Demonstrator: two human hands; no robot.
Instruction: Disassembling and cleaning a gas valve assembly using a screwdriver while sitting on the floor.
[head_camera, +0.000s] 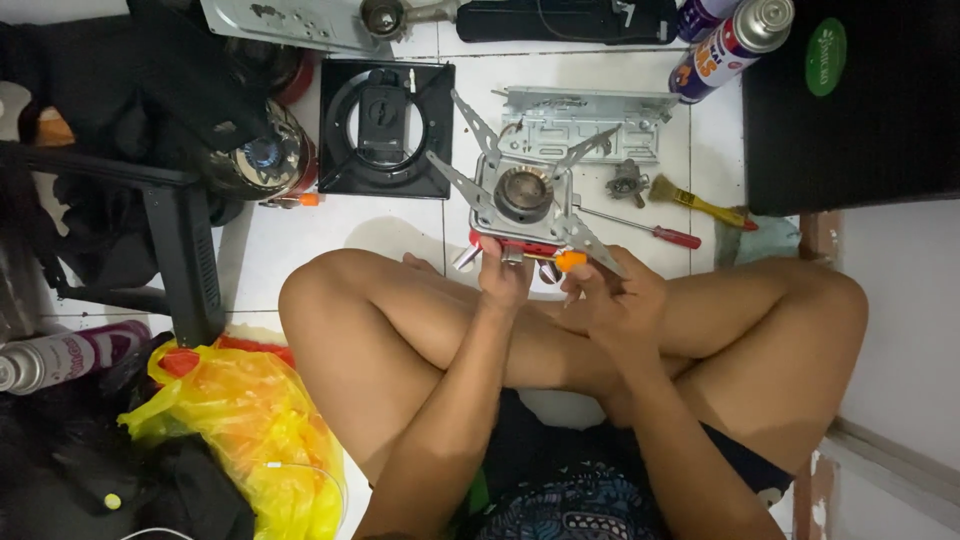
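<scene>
Far left on the tiled floor (300, 240): spray can (60, 355) lying down, yellow plastic bag (250, 420) beside the person's knee, black stand (185, 250) above it. Further along, a black square stove top (385, 125) lies flat.

Centre: small camping burner (525, 195), held up just above the crossed legs, near edge toward the person. Four folding metal arms splay out from the round burner head. Left hand (505, 275) is closed around the lower left edge, near the red base. Right hand (615, 300) pinches at the orange knob (570, 260) on the lower right; fingers curled, exact fingertip contact is hard to read.

Handling, my read: light, rigid metal, but the arms are hinged and thin-edged, so they'd swing or pinch if grabbed. Best hold is the square body or base, not the arms or the knob.

Right of it on the floor: grey metal bracket plate (590, 120), small metal fitting (627, 182), red-handled screwdriver (650, 232), yellow-handled brush (700, 203), two more spray cans (730, 45), black case (850, 100).
</scene>
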